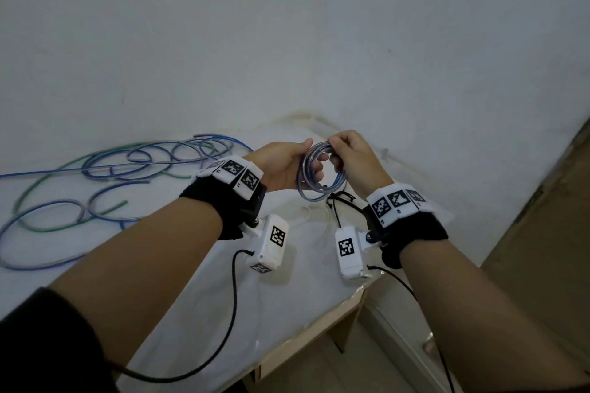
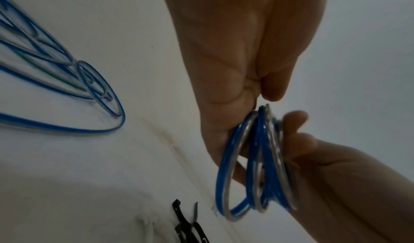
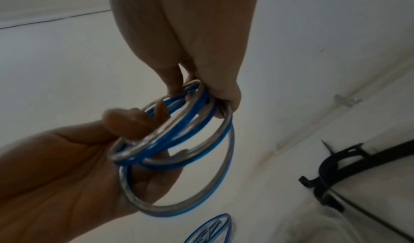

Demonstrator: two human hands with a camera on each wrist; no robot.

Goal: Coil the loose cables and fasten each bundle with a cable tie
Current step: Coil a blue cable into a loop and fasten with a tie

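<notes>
A blue and silver cable wound into a small coil is held up above the white table between both hands. My left hand grips the coil's left side, thumb on top and fingers through the loops. My right hand pinches the coil's upper right. In the left wrist view the coil hangs from my left hand, loops slightly fanned. The right wrist view has my right hand pinching the coil at its top. Black cable ties lie on the table under the coil.
Loose blue and green cables sprawl over the table's left half. The black ties sit near the wall corner. The table's wooden front edge runs diagonally, with floor beyond it at lower right. A white wall stands behind.
</notes>
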